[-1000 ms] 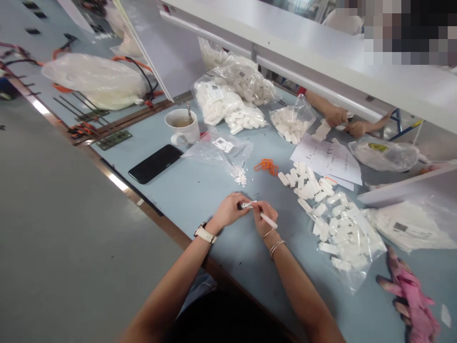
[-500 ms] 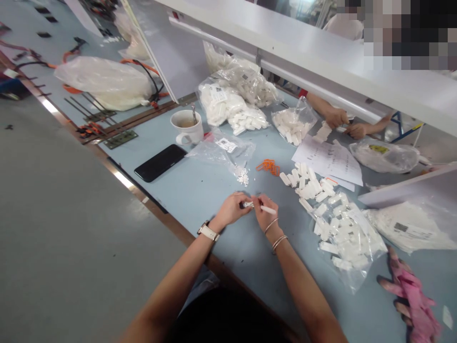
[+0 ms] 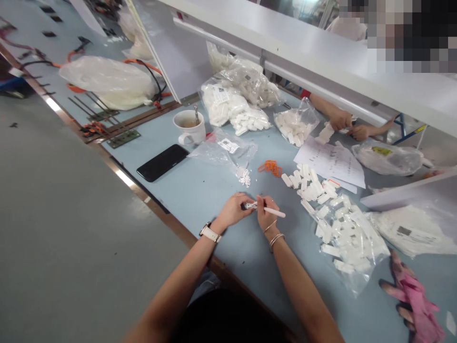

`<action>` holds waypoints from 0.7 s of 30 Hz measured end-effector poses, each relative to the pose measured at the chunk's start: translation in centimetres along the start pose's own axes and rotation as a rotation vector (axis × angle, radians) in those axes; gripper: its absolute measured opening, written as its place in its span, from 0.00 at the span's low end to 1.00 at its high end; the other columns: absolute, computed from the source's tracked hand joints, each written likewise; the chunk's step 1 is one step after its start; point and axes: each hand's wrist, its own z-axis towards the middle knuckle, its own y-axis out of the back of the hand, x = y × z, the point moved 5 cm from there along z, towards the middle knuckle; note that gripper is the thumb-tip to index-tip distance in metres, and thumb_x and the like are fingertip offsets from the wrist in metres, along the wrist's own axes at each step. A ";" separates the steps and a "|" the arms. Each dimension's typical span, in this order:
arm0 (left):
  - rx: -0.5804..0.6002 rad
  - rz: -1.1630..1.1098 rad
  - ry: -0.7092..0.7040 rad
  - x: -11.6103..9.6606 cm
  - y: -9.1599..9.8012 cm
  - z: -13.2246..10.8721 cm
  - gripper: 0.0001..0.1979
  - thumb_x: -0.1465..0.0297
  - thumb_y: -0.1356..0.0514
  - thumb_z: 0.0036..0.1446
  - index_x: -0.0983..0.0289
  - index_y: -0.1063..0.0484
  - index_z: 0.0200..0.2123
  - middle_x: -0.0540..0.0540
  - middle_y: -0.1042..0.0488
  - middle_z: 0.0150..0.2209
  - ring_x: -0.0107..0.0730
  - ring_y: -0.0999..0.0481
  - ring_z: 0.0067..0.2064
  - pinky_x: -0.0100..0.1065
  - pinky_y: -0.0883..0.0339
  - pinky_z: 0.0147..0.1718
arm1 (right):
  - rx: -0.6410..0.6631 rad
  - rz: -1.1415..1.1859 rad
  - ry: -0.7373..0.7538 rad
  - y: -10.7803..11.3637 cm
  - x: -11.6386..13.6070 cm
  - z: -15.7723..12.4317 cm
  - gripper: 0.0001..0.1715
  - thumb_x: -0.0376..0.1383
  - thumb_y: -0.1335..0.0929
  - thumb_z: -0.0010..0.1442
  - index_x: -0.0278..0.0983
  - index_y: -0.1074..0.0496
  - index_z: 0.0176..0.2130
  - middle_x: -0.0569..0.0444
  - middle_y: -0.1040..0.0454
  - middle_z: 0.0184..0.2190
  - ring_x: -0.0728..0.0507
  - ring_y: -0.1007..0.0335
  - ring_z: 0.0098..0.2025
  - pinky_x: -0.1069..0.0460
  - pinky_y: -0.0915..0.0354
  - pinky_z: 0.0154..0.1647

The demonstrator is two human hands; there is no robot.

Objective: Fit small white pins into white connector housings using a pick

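My left hand [image 3: 236, 209] is closed, pinching a small black-and-white patterned piece [image 3: 251, 206] at its fingertips. Close beside it, my right hand [image 3: 267, 212] grips a slim white pen-like stick [image 3: 276, 212], whose far end points right. Fingers cover the place between piece and stick, so I cannot tell whether the two are joined. Just beyond my hands lie a little heap of tiny white parts [image 3: 244, 177] at the mouth of a clear bag [image 3: 228, 147] and some orange clips [image 3: 270, 167]. White plastic pieces [image 3: 312, 186] are scattered to the right.
A black phone [image 3: 162, 163] and a mug with a spoon [image 3: 189, 126] stand left. Filled bags [image 3: 235, 102] sit at the back, another bag [image 3: 353, 243] and pink gloves [image 3: 416, 300] to the right. Across the table, a co-worker's hands [image 3: 341, 119] work near printed sheets [image 3: 332, 162].
My right hand has shifted slightly right, away from my left fingertips. More of the white stick shows now. The left hand keeps its pinch, and the whole view has moved a little.
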 end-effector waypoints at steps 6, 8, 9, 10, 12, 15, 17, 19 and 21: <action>-0.003 -0.004 0.000 0.0 0.0 -0.1 0.05 0.74 0.35 0.50 0.62 0.24 0.33 0.50 0.29 0.27 0.31 0.31 0.32 0.32 0.37 0.35 | -0.020 0.217 -0.194 0.3 -1.1 -0.2 0.28 0.54 0.39 0.61 0.37 0.35 0.22 0.59 0.33 0.15 0.51 0.38 0.19 0.55 0.39 0.25; 0.005 0.000 0.007 0.0 0.0 -0.1 0.05 0.74 0.36 0.50 0.62 0.24 0.33 0.50 0.29 0.27 0.31 0.30 0.32 0.32 0.37 0.35 | 0.003 0.254 -0.196 0.1 -1.2 -0.1 0.27 0.53 0.37 0.60 0.37 0.35 0.21 0.59 0.33 0.15 0.51 0.38 0.18 0.55 0.39 0.24; 0.006 0.002 0.008 -0.1 0.0 -0.1 0.05 0.75 0.36 0.50 0.62 0.24 0.32 0.50 0.29 0.27 0.31 0.30 0.32 0.32 0.37 0.35 | 0.012 0.259 -0.185 0.0 -1.2 -0.1 0.27 0.53 0.36 0.59 0.36 0.35 0.21 0.59 0.33 0.15 0.51 0.37 0.18 0.55 0.39 0.24; 0.004 0.002 0.008 -0.1 0.0 -0.1 0.04 0.75 0.36 0.50 0.62 0.24 0.32 0.50 0.29 0.27 0.31 0.30 0.32 0.32 0.37 0.35 | 0.017 0.260 -0.172 0.0 -1.2 -0.1 0.27 0.53 0.36 0.59 0.36 0.34 0.21 0.59 0.32 0.14 0.50 0.37 0.18 0.55 0.39 0.24; 0.001 0.001 0.002 0.0 0.0 -0.1 0.05 0.75 0.35 0.49 0.62 0.24 0.32 0.50 0.29 0.27 0.31 0.30 0.33 0.32 0.37 0.36 | 0.023 0.249 -0.153 -0.2 -1.2 -0.2 0.27 0.54 0.36 0.58 0.36 0.33 0.22 0.58 0.32 0.14 0.50 0.36 0.18 0.55 0.39 0.24; 0.007 0.002 0.002 0.1 0.0 -0.2 0.05 0.74 0.36 0.50 0.61 0.24 0.33 0.50 0.29 0.27 0.31 0.31 0.33 0.32 0.37 0.35 | 0.023 0.205 -0.138 -0.2 -1.1 -0.3 0.28 0.55 0.36 0.58 0.36 0.32 0.22 0.58 0.31 0.15 0.49 0.35 0.19 0.55 0.39 0.26; 0.012 0.006 0.005 0.1 0.0 -0.2 0.05 0.74 0.36 0.50 0.61 0.24 0.33 0.50 0.29 0.27 0.31 0.31 0.33 0.32 0.38 0.35 | 0.026 0.164 -0.117 -0.3 -0.9 -0.3 0.29 0.56 0.37 0.59 0.36 0.31 0.22 0.57 0.31 0.15 0.49 0.35 0.21 0.54 0.39 0.27; 0.015 0.011 0.004 0.0 0.1 -0.2 0.06 0.75 0.36 0.50 0.61 0.24 0.33 0.50 0.30 0.27 0.31 0.31 0.33 0.32 0.38 0.34 | 0.033 0.129 -0.095 -0.3 -0.8 -0.3 0.29 0.56 0.38 0.59 0.37 0.31 0.22 0.56 0.30 0.16 0.48 0.34 0.21 0.54 0.39 0.27; 0.015 0.014 0.004 -0.1 0.1 -0.2 0.06 0.75 0.36 0.50 0.61 0.24 0.33 0.50 0.30 0.26 0.31 0.32 0.33 0.32 0.38 0.34 | 0.040 0.107 -0.081 -0.4 -0.8 -0.3 0.30 0.57 0.39 0.60 0.37 0.31 0.22 0.56 0.30 0.16 0.48 0.34 0.22 0.54 0.40 0.28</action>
